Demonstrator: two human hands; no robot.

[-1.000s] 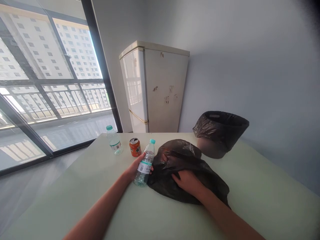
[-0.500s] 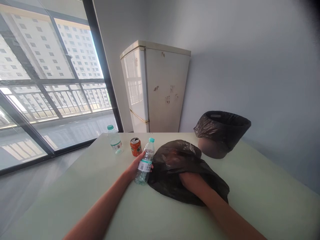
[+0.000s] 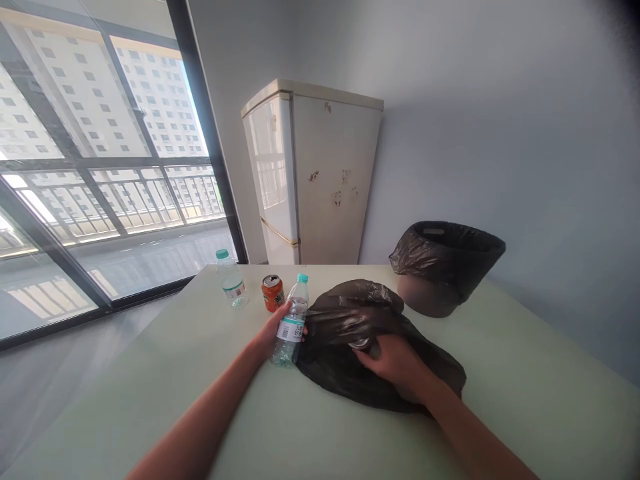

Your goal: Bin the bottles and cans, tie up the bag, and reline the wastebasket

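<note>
My left hand [image 3: 273,333] is wrapped round a clear plastic water bottle [image 3: 290,333] with a teal cap, held tilted beside the black plastic bag. My right hand [image 3: 395,360] is at the mouth of the black plastic bag [image 3: 345,380], its fingers closed on a can [image 3: 359,344]. Only the can's silvery round end shows; the bag and my fingers hide the rest. Just behind my left hand stands an orange drink can [image 3: 273,294], its top opened. Farther left is a second clear bottle [image 3: 233,283] with a teal cap, standing on the table.
Toward the back right of the pale green table [image 3: 210,413] stands a bin [image 3: 425,297] lined with a black bag [image 3: 425,257]. Beyond the table are a white refrigerator [image 3: 335,147] and, at left, a large glass sliding door [image 3: 115,233].
My right hand has drawn back out of the bag's mouth, bringing the can's end into sight. My left hand keeps hold of the bottle in nearly the same place.
</note>
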